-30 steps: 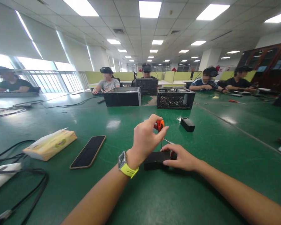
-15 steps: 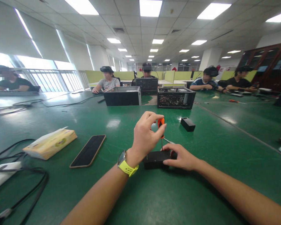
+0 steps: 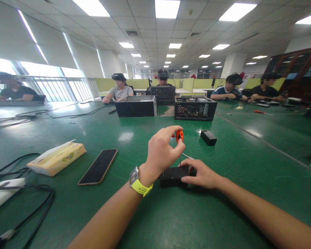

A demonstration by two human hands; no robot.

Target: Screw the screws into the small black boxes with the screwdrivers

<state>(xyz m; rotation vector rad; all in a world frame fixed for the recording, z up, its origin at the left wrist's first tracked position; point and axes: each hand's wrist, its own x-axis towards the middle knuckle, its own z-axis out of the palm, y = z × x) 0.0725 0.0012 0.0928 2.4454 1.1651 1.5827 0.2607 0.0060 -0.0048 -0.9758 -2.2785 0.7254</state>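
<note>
My left hand (image 3: 162,148), with a watch on a yellow-green strap at its wrist, grips the orange and black handle of a screwdriver (image 3: 179,135). The tool stands upright, its thin shaft reaching down to the top of a small black box (image 3: 172,174). Thumb and fingers of my right hand (image 3: 200,174) clasp the box's right end against the green table. Behind that hand lies a thin metal rod (image 3: 188,156), partly hidden. Where the screwdriver's tip meets the box is too small to make out.
A smaller black box (image 3: 208,137) lies beyond my right hand. Leftward are a phone (image 3: 98,167), a tissue pack (image 3: 57,158), a white power strip (image 3: 5,193) and black cables. Two computer cases (image 3: 137,106) stand ahead; several people sit around the table's far side.
My left fingers and the screwdriver's handle have turned slightly. The black box and my right hand hold their place.
</note>
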